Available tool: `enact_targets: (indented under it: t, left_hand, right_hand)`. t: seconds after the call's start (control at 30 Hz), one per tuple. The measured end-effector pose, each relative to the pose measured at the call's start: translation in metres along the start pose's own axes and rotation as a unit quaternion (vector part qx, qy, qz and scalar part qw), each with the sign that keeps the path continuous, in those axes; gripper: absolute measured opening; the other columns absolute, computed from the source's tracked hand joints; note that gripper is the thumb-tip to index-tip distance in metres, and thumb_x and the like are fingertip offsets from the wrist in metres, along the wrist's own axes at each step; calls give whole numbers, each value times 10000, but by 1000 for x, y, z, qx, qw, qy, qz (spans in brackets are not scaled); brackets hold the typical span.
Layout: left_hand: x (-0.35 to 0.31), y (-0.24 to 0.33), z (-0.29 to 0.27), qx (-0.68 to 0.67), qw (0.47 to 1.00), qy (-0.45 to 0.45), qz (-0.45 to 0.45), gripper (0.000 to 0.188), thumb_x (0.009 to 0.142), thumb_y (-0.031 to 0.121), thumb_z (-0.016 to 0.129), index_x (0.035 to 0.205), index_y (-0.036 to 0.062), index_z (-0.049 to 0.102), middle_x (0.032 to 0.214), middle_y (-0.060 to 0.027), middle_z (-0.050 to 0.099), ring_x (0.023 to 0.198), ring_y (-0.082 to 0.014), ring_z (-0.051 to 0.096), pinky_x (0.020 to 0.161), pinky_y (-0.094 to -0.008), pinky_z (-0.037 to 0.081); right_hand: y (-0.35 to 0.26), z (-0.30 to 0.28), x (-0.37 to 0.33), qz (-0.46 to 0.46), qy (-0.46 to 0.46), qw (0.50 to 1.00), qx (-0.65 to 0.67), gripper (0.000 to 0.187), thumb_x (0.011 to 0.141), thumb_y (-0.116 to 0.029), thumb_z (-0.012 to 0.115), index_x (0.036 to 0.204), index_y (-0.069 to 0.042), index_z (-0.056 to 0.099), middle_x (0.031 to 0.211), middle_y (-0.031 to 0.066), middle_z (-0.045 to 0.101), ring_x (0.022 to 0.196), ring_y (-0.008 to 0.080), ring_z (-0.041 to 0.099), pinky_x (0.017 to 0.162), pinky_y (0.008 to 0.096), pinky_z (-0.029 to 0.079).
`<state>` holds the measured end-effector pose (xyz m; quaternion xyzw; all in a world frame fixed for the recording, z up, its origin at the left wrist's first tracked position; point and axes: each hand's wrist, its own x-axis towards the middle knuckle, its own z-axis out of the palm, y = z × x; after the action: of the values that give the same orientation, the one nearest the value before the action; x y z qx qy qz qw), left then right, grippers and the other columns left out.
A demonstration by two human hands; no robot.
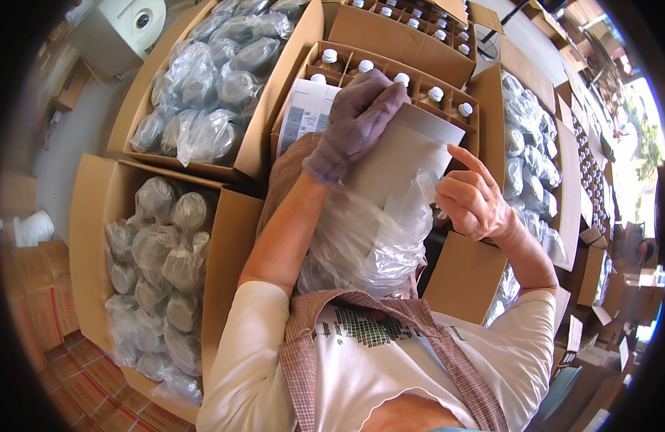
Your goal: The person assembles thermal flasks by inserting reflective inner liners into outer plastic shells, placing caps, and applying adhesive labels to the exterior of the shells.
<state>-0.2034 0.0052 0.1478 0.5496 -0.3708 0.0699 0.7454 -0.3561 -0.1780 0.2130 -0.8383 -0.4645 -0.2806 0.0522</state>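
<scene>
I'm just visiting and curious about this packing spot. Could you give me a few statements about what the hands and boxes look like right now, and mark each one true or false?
1. The left hand wears a knitted glove. True.
2. The right hand is gloved too. False: it is bare.
3. The left hand rests on a flat grey card. True.
4. The carton of bottles holds red-capped bottles. False: the caps are white.
5. The big cardboard box on the person's left is filled with clear-bagged items. True.
6. The clear plastic bag by the person's chest lies inside that box. False: it sits between the forearms.
</scene>
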Motion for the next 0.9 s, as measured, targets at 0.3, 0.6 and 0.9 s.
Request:
enact_targets:
  t: [0.3,0.6,0.9]
  left_hand:
    - [-7,12,-15,9,995,30,-91,291,1044,185,496,902,5,676,949,-79,646,977,-182,597,915,-310,447]
    - [-3,14,-10,101,994,9,-26,415,1043,311,390,963,-2,650,1020,-128,640,1066,-289,606,1093,-486,401]
    - [13,11,-14,67,993,-101,7,276,929,132,562,1149,16,683,1111,-135,630,1127,-301,591,1143,-522,336]
  right_hand:
    - [-25,38,-112,558,174,807,83,83,908,47,598,967,-8,579,887,117,619,770,229,612,698,312,496]
    - [-57,177,-276,807,215,550,36,140,882,-116,737,892,-25,631,735,47,629,679,105,574,637,284,496]
    - [-53,173,-350,899,-55,433,-35,574,718,-288,872,1088,0,543,1034,244,684,1006,415,659,867,469,524]
